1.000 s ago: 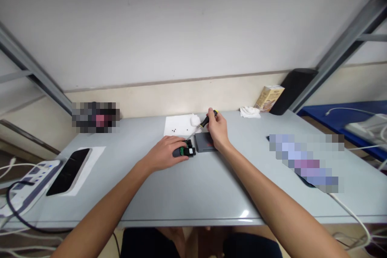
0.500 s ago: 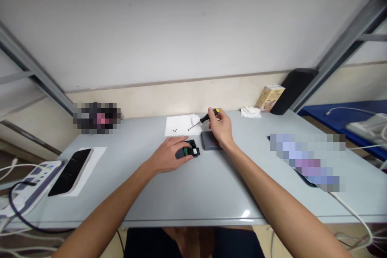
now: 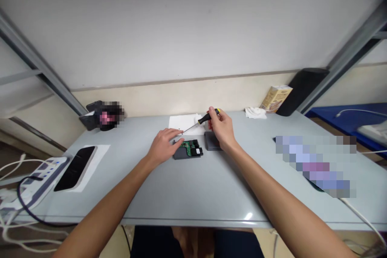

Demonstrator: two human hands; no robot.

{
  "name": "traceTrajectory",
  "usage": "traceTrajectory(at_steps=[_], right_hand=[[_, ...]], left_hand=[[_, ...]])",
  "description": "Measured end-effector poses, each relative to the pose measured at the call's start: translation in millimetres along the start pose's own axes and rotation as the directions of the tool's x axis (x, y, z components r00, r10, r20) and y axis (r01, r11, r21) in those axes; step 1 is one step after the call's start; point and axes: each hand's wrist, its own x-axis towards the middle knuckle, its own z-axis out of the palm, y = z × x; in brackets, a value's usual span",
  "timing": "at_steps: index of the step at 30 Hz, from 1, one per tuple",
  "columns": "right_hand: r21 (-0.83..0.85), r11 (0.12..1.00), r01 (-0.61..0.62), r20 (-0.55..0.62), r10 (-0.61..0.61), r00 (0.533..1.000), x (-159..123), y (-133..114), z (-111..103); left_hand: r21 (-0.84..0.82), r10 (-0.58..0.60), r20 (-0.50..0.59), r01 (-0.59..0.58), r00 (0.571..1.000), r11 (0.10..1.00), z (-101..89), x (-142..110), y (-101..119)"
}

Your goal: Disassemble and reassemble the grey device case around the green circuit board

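Observation:
My right hand (image 3: 222, 129) grips a black screwdriver (image 3: 204, 118) with yellow on its handle. Its thin shaft slants down to the left over a white paper sheet (image 3: 179, 121). The tip is at the index fingertip of my left hand (image 3: 163, 147); whether they touch I cannot tell. My left hand is open, fingers stretched out, thumb at the upper left edge of a dark device with an exposed green circuit board (image 3: 189, 148). A dark grey box-like case (image 3: 211, 142) lies right of the board, partly hidden by my right hand. My left fingers hide part of the paper.
A phone (image 3: 77, 167) lies on paper at the left, beside a white power strip (image 3: 45, 181) with cables. Along the back right are crumpled tissue (image 3: 255, 113), a yellow carton (image 3: 276, 98) and a black cylinder (image 3: 302, 90). A blurred-out item (image 3: 314, 165) lies at the right.
My left hand has lifted off the circuit-board device and moved up and left, its fingers now by the screwdriver tip. The screwdriver tip has shifted slightly left and down.

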Motion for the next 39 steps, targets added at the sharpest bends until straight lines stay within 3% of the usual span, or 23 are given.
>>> traceTrajectory(at_steps=[7, 18, 23, 28, 39], right_hand=[[-0.019, 0.999, 0.040, 0.052, -0.039, 0.998, -2.6, 1.1, 1.3], [0.038, 0.998, 0.049, 0.047, -0.051, 0.998, -4.2, -0.4, 3.0], [0.040, 0.995, 0.097, 0.087, -0.100, 0.991, -5.9, -4.4, 2.1], [-0.049, 0.989, 0.143, 0.144, -0.135, 0.980, -12.4, -8.5, 3.7], [-0.127, 0.976, 0.174, 0.216, -0.144, 0.966, -20.3, -5.3, 9.1]], left_hand=[[0.132, 0.144, 0.079, -0.154, 0.986, 0.979, -12.9, 3.3, 3.4], [0.143, 0.201, 0.061, -0.208, 0.978, 0.968, -18.1, 5.4, 3.5], [0.135, 0.149, 0.086, -0.159, 0.985, 0.978, -21.0, 6.5, 2.2], [0.136, 0.009, 0.076, -0.020, 0.997, 0.990, -25.6, 7.4, -2.5], [0.042, -0.083, 0.280, 0.075, 0.956, 0.996, -23.5, 4.9, 1.0]])
